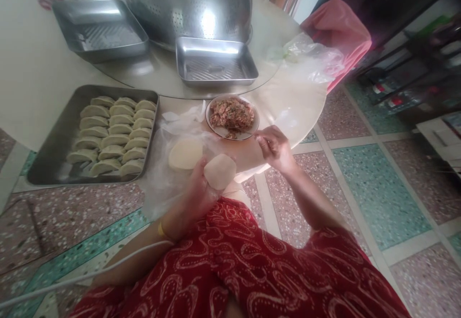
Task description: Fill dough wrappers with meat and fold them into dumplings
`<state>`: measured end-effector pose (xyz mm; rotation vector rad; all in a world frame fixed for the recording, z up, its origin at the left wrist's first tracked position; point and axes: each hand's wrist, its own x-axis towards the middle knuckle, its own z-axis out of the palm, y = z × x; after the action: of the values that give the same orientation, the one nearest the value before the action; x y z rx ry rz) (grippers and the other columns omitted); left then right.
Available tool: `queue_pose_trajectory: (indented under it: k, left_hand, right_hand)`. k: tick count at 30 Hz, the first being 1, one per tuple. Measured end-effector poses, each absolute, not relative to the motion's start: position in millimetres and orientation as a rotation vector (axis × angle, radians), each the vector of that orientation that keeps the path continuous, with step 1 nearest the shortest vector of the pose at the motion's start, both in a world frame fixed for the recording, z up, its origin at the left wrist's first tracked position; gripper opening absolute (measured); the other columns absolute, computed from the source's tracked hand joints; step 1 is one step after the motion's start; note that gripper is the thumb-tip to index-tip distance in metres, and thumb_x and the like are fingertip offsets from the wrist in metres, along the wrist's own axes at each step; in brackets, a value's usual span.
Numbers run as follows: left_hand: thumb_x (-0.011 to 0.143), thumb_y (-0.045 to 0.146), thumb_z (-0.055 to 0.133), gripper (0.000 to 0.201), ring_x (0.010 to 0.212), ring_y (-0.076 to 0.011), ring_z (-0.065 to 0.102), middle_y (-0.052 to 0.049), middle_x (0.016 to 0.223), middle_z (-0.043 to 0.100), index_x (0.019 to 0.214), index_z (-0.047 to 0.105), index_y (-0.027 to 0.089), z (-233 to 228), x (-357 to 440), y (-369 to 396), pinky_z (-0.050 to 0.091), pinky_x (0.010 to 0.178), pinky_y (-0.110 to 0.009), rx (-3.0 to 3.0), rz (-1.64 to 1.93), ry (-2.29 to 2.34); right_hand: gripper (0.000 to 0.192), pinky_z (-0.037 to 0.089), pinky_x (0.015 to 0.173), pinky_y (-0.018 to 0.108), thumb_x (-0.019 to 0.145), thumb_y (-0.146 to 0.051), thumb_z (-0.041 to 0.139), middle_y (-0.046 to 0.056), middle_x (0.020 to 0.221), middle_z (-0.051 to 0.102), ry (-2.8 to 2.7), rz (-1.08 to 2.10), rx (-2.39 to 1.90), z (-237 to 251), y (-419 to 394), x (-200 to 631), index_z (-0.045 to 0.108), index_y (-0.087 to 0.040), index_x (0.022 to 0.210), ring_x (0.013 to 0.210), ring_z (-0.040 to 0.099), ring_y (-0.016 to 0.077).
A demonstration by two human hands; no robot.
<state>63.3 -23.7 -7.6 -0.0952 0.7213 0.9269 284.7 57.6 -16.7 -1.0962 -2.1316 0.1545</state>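
Observation:
My left hand (196,190) holds a round, pale dumpling wrapper (220,172), its fingers closed around the edge. Close to the plate's right rim is my right hand (276,149), thumb and fingers pinched together. A thin utensil seems to run from them towards the plate, too faint to make out. Minced filling (231,114) is heaped on the dark-rimmed plate (236,138). Left of the held wrapper, a stack of wrappers (184,155) lies on a clear plastic bag (156,174). Folded dumplings (115,140) sit in three rows in a metal tray (50,166).
At the back stand a large perforated steel colander (187,1) and two metal pans, one on the left (103,32) and one in the middle (216,63). Crumpled plastic (313,58) lies by a pink-covered chair (340,25). A white cable (90,275) crosses my left forearm.

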Motion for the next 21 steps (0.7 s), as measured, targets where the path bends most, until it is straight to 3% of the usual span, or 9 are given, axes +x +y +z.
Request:
queue_pose_trajectory:
  k: [7, 21]
  left_hand:
    - [0.101, 0.049, 0.038, 0.057, 0.107, -0.0244, 0.071, -0.016, 0.111, 0.074, 0.136, 0.056, 0.007, -8, 65, -23, 0.057, 0.093, -0.033, -0.095, 0.932, 0.738]
    - [0.103, 0.047, 0.033, 0.056, 0.107, -0.0228, 0.071, -0.015, 0.111, 0.075, 0.138, 0.054, 0.008, 3, 67, -19, 0.057, 0.093, -0.032, -0.145, 0.915, 0.805]
  right_hand:
    - [0.019, 0.059, 0.077, 0.039, 0.100, -0.041, 0.050, 0.000, 0.088, 0.074, -1.961, 0.293, -1.139, 0, 43, 291, 0.065, -0.031, 0.097, 0.087, 0.070, 0.0191]
    - [0.020, 0.058, 0.068, 0.036, 0.101, -0.038, 0.048, 0.002, 0.081, 0.074, -1.855, 0.256, -1.180, 5, 39, 275, 0.063, -0.027, 0.097, 0.078, 0.072, 0.0182]
